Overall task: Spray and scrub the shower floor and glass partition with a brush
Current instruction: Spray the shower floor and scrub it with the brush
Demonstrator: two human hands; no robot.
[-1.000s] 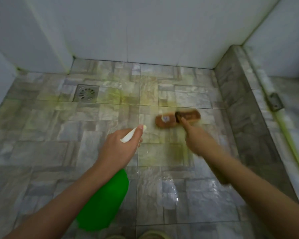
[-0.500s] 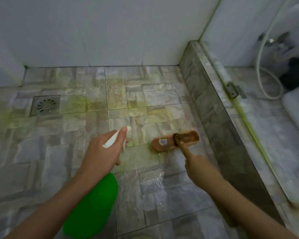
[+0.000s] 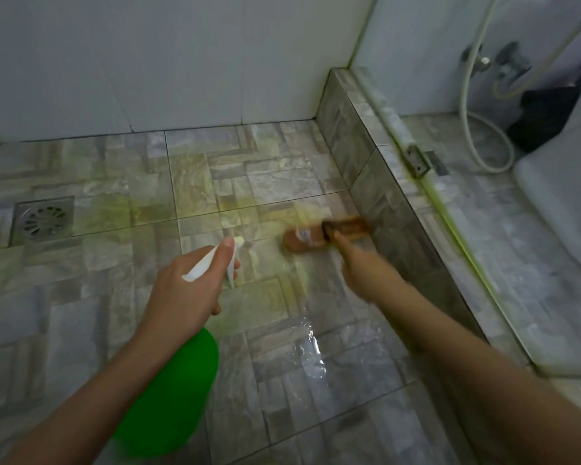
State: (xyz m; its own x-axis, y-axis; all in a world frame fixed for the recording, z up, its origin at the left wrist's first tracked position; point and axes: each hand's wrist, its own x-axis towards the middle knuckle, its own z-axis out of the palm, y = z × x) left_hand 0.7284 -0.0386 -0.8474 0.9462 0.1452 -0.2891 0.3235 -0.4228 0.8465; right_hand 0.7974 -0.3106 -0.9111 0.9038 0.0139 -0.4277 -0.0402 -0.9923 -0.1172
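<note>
While right hand (image 3: pixel 358 266) grips it | brown brush (image 3: pixel 322 233) blurred | on yellow-stained floor (image 3: pixel 114 203)

the shower floor (image 3: pixel 91 297) is stone-look tile, matt where dry, glossy and wet near its front right, with yellow-green staining. the drain (image 3: pixel 43 219) at its left edge is dull metal. the brush (image 3: pixel 326 233) has a smooth brown wooden back. the spray bottle (image 3: pixel 171 394) is smooth green plastic with a white plastic nozzle (image 3: pixel 212 260).
</note>
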